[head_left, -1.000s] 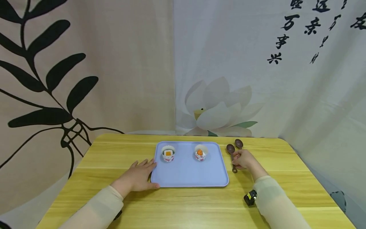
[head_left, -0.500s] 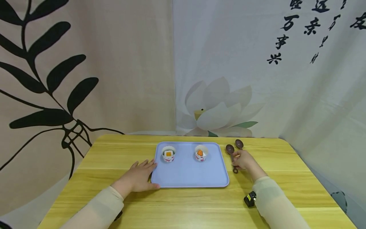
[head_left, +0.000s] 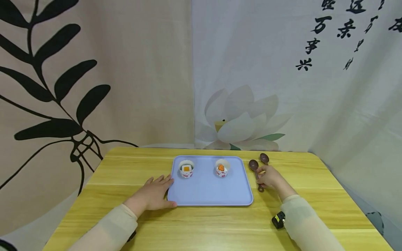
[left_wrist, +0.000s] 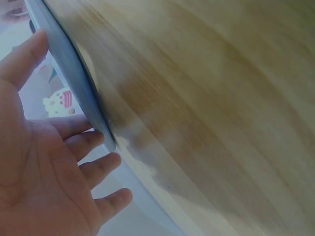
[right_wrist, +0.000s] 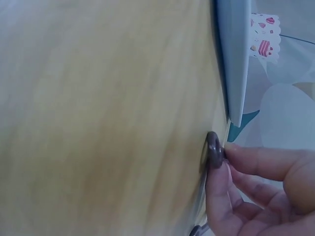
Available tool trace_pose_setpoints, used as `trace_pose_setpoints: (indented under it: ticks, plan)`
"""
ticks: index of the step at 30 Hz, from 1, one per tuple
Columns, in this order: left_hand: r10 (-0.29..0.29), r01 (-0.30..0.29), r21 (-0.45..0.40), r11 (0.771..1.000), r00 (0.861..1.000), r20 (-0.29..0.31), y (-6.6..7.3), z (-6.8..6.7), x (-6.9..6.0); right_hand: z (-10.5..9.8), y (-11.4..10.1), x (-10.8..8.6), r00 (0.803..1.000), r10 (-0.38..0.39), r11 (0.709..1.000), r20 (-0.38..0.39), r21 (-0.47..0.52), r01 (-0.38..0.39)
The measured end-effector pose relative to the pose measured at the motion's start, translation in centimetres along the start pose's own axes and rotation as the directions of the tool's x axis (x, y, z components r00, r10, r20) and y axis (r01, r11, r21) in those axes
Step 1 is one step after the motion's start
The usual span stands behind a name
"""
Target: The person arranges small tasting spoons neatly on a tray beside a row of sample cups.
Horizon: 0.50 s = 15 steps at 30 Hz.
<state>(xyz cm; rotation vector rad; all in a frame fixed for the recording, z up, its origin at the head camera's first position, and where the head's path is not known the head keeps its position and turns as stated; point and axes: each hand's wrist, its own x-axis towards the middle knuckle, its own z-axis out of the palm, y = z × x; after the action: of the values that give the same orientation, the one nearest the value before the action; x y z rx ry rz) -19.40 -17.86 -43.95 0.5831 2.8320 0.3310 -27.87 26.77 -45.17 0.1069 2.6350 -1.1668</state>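
My left hand (head_left: 152, 195) spreads its fingers along the left edge of a pale blue tray (head_left: 207, 195); thumb and fingertips touch its rim. On the tray stand two small patterned paper cups: the left cup (head_left: 186, 174) holds a white piece with an orange square (head_left: 186, 168), the right cup (head_left: 222, 173) an orange piece (head_left: 221, 168). Right of the tray, my right hand (head_left: 270, 177) pinches a dark brown spoon (head_left: 253, 165) by its handle, the spoon close to the tabletop. Beside it lies a second brown spoon (head_left: 264, 158), its handle hidden by the hand.
The wooden table (head_left: 201, 226) reaches a printed curtain (head_left: 157, 87) at the back. A small black device (head_left: 278, 220) sits at the right sleeve cuff. In the right wrist view the tray's edge (right_wrist: 234, 59) rises beside the right hand.
The whole head view has shifted slightly. The pinched spoon's handle end has moved a little to the right. The left hand stays at the tray's edge.
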Motion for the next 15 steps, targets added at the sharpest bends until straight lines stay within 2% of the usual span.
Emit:
trace_pose_setpoints:
  ticks: [15]
  plan:
    - [-0.012, 0.012, -0.008, 1.0, 1.0, -0.001, -0.13, 0.31, 0.2, 0.12, 0.07, -1.01, 1.0, 0.006, 0.998, 0.012, 0.057, -0.006]
